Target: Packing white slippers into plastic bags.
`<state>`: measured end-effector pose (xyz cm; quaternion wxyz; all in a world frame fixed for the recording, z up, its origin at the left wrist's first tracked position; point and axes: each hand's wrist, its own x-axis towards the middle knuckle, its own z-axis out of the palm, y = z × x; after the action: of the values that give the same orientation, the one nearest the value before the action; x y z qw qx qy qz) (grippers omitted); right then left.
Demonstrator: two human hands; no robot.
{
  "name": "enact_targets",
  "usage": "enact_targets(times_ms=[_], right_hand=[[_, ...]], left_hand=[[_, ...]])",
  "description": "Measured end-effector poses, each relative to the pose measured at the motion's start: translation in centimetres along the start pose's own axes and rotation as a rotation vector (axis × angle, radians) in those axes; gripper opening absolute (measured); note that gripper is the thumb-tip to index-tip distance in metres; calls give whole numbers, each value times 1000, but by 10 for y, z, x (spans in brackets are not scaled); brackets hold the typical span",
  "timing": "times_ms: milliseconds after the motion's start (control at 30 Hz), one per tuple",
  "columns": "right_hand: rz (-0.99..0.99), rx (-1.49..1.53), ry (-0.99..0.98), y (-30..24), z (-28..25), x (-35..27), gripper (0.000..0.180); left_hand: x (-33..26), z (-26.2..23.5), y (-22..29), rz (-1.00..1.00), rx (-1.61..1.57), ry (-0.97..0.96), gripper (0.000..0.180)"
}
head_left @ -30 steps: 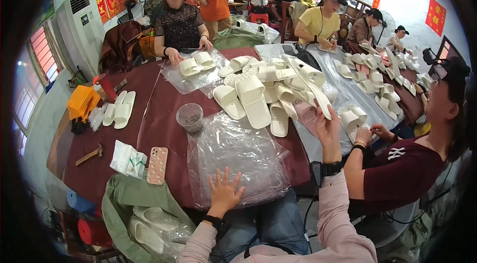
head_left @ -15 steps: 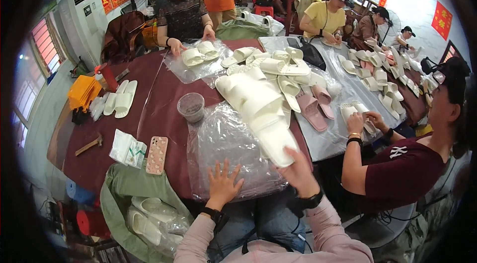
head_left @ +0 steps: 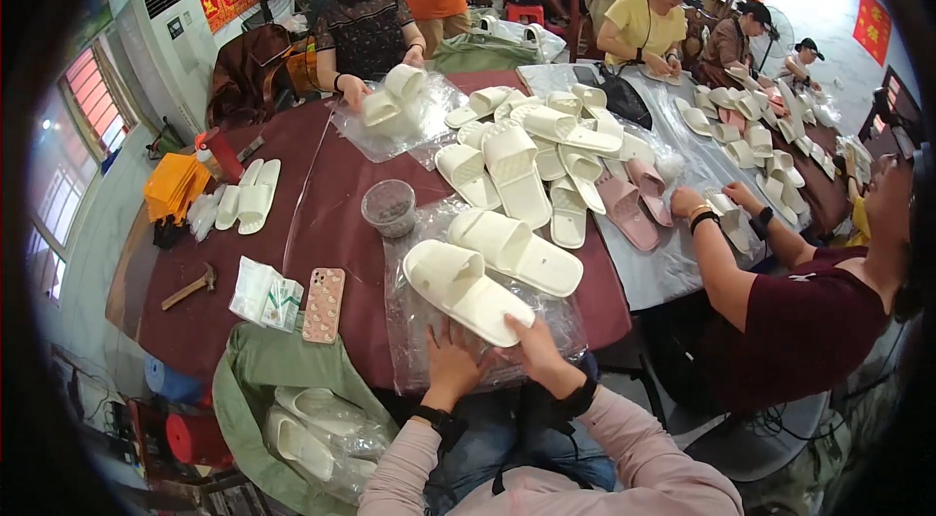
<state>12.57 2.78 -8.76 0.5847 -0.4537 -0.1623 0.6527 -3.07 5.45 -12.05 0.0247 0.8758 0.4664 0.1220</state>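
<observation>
Two white slippers lie side by side on a stack of clear plastic bags (head_left: pixel 408 326) at the near edge of the dark red table (head_left: pixel 322 194). My right hand (head_left: pixel 534 348) grips the near end of the closer slipper (head_left: pixel 458 287). The other slipper (head_left: pixel 517 248) rests just beyond it. My left hand (head_left: pixel 450 368) lies flat on the plastic bags with fingers spread, its fingertips at the closer slipper's edge.
A big pile of white and pink slippers (head_left: pixel 531 151) fills the table middle. A plastic cup (head_left: pixel 388 207), a phone (head_left: pixel 324 304), white packets (head_left: pixel 261 290) and a hammer (head_left: pixel 187 288) lie left. A green bag of slippers (head_left: pixel 312 419) hangs below. A person in dark red (head_left: pixel 799 321) sits right.
My right hand reached to the pile, carried a pair of white slippers back and set them on the plastic bags. My left hand stayed on the bags.
</observation>
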Motion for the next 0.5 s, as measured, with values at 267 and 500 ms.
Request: enact_targets(times_ms=[267, 500], right_hand=[[-509, -552, 346, -38, -27, -6, 38], [-818, -1412, 65, -49, -20, 35, 35]], left_hand=[[-1, 0, 1, -4, -25, 14, 50], [2, -2, 0, 15, -12, 22, 49]])
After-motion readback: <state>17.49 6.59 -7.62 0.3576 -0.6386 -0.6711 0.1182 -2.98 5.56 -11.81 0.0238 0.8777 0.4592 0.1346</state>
